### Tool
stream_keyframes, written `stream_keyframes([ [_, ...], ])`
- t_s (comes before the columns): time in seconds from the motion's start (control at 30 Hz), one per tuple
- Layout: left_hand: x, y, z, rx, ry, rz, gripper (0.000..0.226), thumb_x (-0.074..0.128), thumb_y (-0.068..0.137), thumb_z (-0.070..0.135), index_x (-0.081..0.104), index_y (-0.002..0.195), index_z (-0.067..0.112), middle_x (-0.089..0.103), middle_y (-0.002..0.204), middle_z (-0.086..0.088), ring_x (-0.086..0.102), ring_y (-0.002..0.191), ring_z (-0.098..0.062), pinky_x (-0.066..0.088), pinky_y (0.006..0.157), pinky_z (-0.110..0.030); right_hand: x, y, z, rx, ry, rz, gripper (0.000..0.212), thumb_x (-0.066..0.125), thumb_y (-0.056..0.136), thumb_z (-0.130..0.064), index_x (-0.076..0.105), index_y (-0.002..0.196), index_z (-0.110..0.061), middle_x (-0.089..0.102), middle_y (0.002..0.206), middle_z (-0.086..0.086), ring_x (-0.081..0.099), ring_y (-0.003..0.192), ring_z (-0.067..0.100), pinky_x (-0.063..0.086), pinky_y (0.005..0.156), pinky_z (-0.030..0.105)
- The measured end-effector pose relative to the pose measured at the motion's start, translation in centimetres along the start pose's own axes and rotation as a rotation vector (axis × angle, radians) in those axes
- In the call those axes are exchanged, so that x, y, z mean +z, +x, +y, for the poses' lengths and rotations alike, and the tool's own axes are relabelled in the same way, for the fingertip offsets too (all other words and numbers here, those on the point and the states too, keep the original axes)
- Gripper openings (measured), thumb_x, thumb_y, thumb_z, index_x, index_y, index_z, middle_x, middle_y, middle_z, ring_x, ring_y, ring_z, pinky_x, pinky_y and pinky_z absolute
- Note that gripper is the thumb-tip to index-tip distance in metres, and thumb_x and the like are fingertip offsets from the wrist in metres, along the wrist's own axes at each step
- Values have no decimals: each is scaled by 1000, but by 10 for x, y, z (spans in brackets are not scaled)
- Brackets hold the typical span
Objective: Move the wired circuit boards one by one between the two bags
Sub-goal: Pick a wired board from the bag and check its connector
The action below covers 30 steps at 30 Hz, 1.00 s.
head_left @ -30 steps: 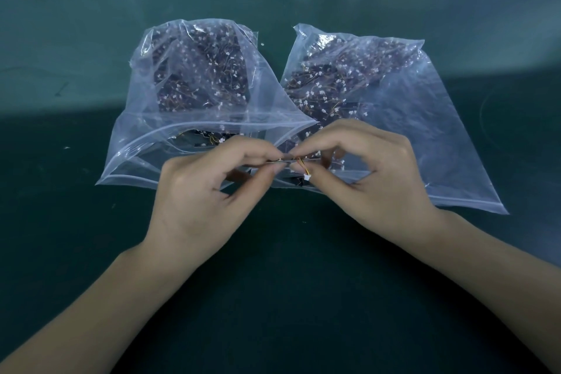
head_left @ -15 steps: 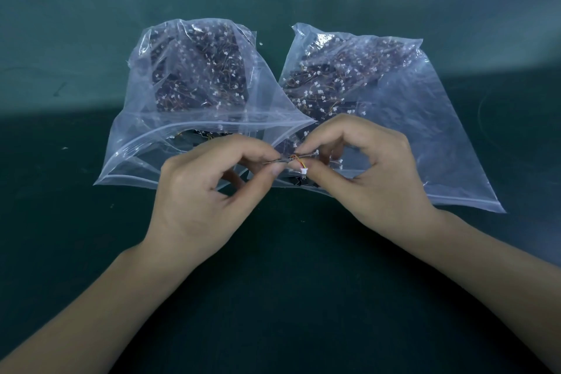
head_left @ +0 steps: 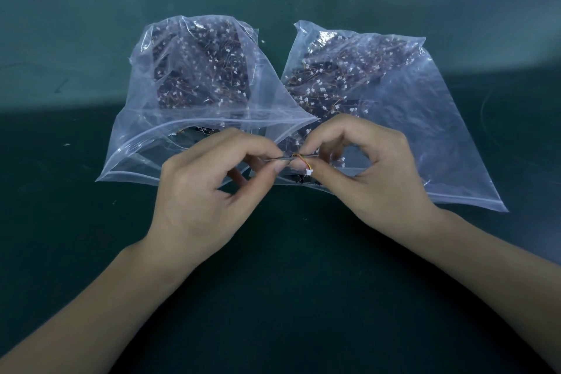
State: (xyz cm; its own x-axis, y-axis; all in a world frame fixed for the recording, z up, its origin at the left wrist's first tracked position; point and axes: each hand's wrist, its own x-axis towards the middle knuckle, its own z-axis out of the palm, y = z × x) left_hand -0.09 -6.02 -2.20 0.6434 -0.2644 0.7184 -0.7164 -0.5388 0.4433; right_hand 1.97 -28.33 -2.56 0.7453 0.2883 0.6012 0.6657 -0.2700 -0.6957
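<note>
Two bags: clear plastic zip bags are laid side by side on the green table, mouths toward the person.
Left bag: filled at its far end with dark wired circuit boards and small white connectors; its mouth is seen gaping open beside the left hand.
Left hand: a thin circuit board is pinched edge-on between thumb and forefinger, the other fingers curled beneath.
Circuit board: held level between the two hands, above the near edges of both bags, at the gap between them.
Wire: orange-yellow strands are seen looping down from the board to a small white connector.
Right hand: the board's right end is pinched at thumb and forefinger, beside the wire.
Right bag: lying flatter, its boards are heaped in the far left portion.
</note>
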Motion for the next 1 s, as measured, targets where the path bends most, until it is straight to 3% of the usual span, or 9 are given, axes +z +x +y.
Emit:
stream_keyframes([
  [0.1, -1, -1, -1, -8, 10, -6, 4, 77, 99, 9, 79, 96, 7, 72, 90, 3, 67, 83, -8, 54, 67, -24, -2, 1, 0, -4, 4, -6, 8, 82, 91, -7, 74, 89, -7, 73, 85, -5, 65, 75, 18, 47, 74, 23],
  [0.33, -1, 0, -1, -9, 7, -7, 4, 77, 98, 9, 79, 96, 7, 73, 91, -1, 69, 84, -12, 56, 66, -27, -1, 1, 0, 4, -2, -12, 9, 82, 90, -6, 74, 89, -7, 70, 85, -12, 63, 73, 11, 48, 73, 21],
  [0.67, 0, -1, 0, -33, 21, -11, 6, 75, 100, 13, 79, 97, 10, 71, 93, 3, 69, 86, -13, 56, 67, -27, 0, 1, 0, 38, -11, -13, 10, 83, 90, -10, 74, 90, -10, 71, 85, -11, 64, 75, 9, 46, 76, 16],
  [0.83, 0, 0, 1, -78, 21, 67, 8, 68, 105, 12, 77, 105, 11, 72, 96, 6, 69, 89, -10, 54, 73, -17, -1, 0, 5, 81, -289, -138, 40, 88, 85, -33, 68, 119, -26, 68, 109, -15, 62, 94, 12, 50, 92, 30],
  [0.93, -2, 0, 1, -106, 5, 12, 14, 62, 103, 7, 71, 92, 9, 67, 90, 7, 66, 84, -13, 52, 70, -20, 0, 0, 9, 92, -388, -203, 48, 85, 83, -23, 63, 125, -30, 66, 115, -15, 59, 101, 10, 48, 99, 39],
  [1.0, -1, -1, -1, -118, 19, -55, 13, 60, 94, 9, 65, 82, 11, 61, 81, 6, 61, 75, -17, 50, 65, -32, -1, 0, 9, 57, -419, -185, 47, 80, 82, -11, 64, 123, -27, 67, 110, -14, 59, 99, 11, 49, 98, 38],
])
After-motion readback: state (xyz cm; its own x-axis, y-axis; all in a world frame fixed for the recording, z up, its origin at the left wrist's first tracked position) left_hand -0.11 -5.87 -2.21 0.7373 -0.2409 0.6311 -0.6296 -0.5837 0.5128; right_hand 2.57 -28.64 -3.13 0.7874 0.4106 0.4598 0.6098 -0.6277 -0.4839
